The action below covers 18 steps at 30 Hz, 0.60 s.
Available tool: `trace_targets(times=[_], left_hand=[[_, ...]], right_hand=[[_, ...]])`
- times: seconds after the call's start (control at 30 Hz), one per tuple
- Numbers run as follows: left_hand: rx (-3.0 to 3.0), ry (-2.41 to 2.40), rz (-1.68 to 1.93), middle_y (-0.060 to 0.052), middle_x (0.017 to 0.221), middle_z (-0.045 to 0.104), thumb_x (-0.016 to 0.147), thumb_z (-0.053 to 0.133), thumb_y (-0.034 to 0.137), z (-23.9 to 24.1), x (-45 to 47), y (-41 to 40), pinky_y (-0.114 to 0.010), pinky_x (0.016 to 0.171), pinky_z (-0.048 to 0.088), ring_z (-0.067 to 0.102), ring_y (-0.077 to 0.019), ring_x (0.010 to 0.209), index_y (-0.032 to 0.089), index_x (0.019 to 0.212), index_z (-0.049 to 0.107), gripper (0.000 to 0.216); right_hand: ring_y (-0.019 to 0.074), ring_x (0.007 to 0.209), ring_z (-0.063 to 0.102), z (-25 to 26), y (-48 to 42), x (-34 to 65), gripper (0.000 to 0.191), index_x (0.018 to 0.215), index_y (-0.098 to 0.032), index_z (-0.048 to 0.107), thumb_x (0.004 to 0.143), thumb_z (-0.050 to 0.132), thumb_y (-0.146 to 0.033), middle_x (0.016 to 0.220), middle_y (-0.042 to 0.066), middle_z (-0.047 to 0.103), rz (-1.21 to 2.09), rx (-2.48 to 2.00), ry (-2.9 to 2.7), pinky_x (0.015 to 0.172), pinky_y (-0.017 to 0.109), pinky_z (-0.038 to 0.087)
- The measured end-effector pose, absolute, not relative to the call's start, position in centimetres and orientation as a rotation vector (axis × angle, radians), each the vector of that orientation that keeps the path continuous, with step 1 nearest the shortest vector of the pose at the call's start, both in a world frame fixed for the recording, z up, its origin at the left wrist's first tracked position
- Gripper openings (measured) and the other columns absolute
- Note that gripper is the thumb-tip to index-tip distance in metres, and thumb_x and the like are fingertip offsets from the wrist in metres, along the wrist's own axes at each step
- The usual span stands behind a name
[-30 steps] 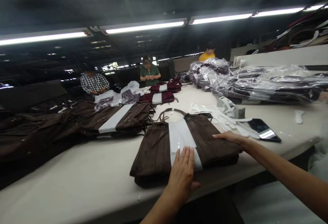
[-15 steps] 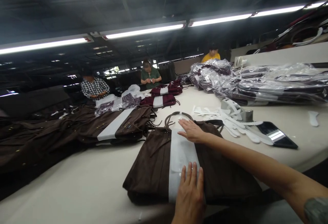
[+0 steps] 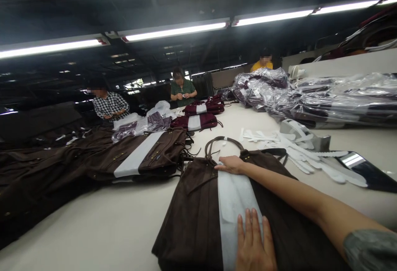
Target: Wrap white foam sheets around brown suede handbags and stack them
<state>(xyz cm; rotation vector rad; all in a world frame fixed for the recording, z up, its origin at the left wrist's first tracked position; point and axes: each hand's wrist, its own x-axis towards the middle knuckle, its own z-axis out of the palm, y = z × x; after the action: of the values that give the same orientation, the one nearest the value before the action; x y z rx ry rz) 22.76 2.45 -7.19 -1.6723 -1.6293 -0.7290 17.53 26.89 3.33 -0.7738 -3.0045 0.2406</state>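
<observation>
A dark brown handbag (image 3: 195,205) lies on the table in front of me, with a white paper band (image 3: 234,196) running down its middle. My left hand (image 3: 256,242) rests flat on the lower part of the band, its fingers stretched out. At the band's upper end, by the bag's opening, my right hand (image 3: 231,165) presses down with fingers pointing left; some fingertips are hard to see. Just beyond it stands the bag's looped handle (image 3: 221,139), with a small white piece wrapped at its top.
More brown bags (image 3: 102,163) lie to the left, one banded in white. Farther back are maroon bags (image 3: 203,121) and plastic-wrapped bags (image 3: 335,103). White toothed strips (image 3: 307,157), a metal holder (image 3: 321,143) and a dark glossy slab (image 3: 369,172) sit right. Several people stand beyond.
My right hand has shifted from lying flat on the upper band to its top edge, looking more bent. My left hand stays on the band. The camera view has shifted, bringing the bag closer.
</observation>
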Motion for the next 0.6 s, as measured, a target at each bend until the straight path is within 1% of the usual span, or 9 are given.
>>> trace_targets(times=[0.13, 0.27, 0.33, 0.4, 0.43, 0.5, 0.53, 0.6], left_hand=[[-1.781, -1.659, -0.624, -0.02, 0.141, 0.048, 0.083, 0.057, 0.03, -5.7, 22.3, 1.7, -0.052, 0.1, 0.05, 0.042, -0.036, 0.134, 0.012, 0.138, 0.05, 0.058], [-1.81, -1.646, -0.585, -0.023, 0.138, 0.051, 0.085, 0.054, 0.03, -5.1, 22.3, 1.2, -0.054, 0.098, 0.05, 0.046, -0.0388, 0.13, 0.009, 0.136, 0.051, 0.055], [-1.816, -1.667, -0.536, -0.023, 0.136, 0.053, 0.085, 0.055, 0.026, -5.1, 22.3, 1.1, -0.054, 0.1, 0.049, 0.048, -0.0384, 0.128, 0.009, 0.135, 0.053, 0.053], [-1.852, -1.691, -0.47, -0.023, 0.135, 0.054, 0.082, 0.057, 0.02, -5.1, 22.3, 1.0, -0.055, 0.1, 0.048, 0.049, -0.0387, 0.127, 0.01, 0.133, 0.054, 0.052], [-1.878, -1.704, -0.439, -0.023, 0.135, 0.053, 0.081, 0.057, 0.016, -5.0, 22.3, 1.0, -0.055, 0.101, 0.047, 0.05, -0.039, 0.127, 0.01, 0.133, 0.055, 0.053], [-1.916, -1.721, -0.398, -0.024, 0.136, 0.053, 0.078, 0.056, 0.01, -4.8, 22.1, 0.9, -0.055, 0.102, 0.046, 0.05, -0.0395, 0.126, 0.01, 0.132, 0.056, 0.054], [-1.934, -1.722, -0.38, -0.024, 0.136, 0.053, 0.077, 0.055, 0.007, -4.5, 21.9, 0.9, -0.054, 0.102, 0.047, 0.051, -0.0391, 0.125, 0.01, 0.131, 0.057, 0.054], [-1.972, -1.705, -0.35, -0.022, 0.134, 0.055, 0.075, 0.051, 0.001, -3.4, 21.4, 0.9, -0.05, 0.101, 0.048, 0.053, -0.0358, 0.124, 0.01, 0.129, 0.059, 0.055]], right_hand=[[0.0313, 0.099, 0.065, 3.8, 26.3, 17.2, 0.063, 0.112, -0.018, 0.06, 0.093, 0.028, -0.068, 0.107, 0.015, 0.069, 0.253, -0.826, -3.002, 0.081, 0.038, 0.046], [0.0324, 0.113, 0.058, 5.6, 24.9, 17.9, 0.057, 0.117, -0.014, 0.061, 0.098, 0.028, -0.057, 0.118, 0.02, 0.063, 0.288, -0.802, -2.967, 0.091, 0.041, 0.044], [0.0329, 0.119, 0.054, 7.3, 24.5, 19.8, 0.052, 0.123, -0.012, 0.06, 0.097, 0.038, -0.051, 0.125, 0.022, 0.059, 0.332, -0.774, -2.945, 0.096, 0.042, 0.041], [0.0305, 0.118, 0.055, 9.4, 24.3, 23.6, 0.049, 0.127, -0.013, 0.059, 0.092, 0.05, -0.047, 0.128, 0.018, 0.059, 0.384, -0.757, -2.923, 0.098, 0.038, 0.041], [0.0284, 0.115, 0.057, 10.4, 24.3, 26.1, 0.047, 0.126, -0.015, 0.061, 0.09, 0.055, -0.044, 0.127, 0.015, 0.061, 0.464, -0.754, -2.887, 0.098, 0.035, 0.042], [0.0239, 0.106, 0.062, 11.8, 23.6, 32.2, 0.042, 0.12, -0.018, 0.065, 0.087, 0.057, -0.043, 0.117, 0.008, 0.067, 0.751, -0.773, -2.707, 0.092, 0.031, 0.046], [0.0221, 0.099, 0.065, 12.0, 22.9, 35.4, 0.041, 0.116, -0.017, 0.067, 0.087, 0.057, -0.045, 0.109, 0.006, 0.07, 0.92, -0.804, -2.548, 0.087, 0.03, 0.049], [0.0194, 0.084, 0.066, 11.0, 20.6, 41.5, 0.043, 0.106, -0.015, 0.068, 0.084, 0.057, -0.051, 0.093, 0.007, 0.072, 1.184, -0.919, -2.131, 0.074, 0.029, 0.052]])
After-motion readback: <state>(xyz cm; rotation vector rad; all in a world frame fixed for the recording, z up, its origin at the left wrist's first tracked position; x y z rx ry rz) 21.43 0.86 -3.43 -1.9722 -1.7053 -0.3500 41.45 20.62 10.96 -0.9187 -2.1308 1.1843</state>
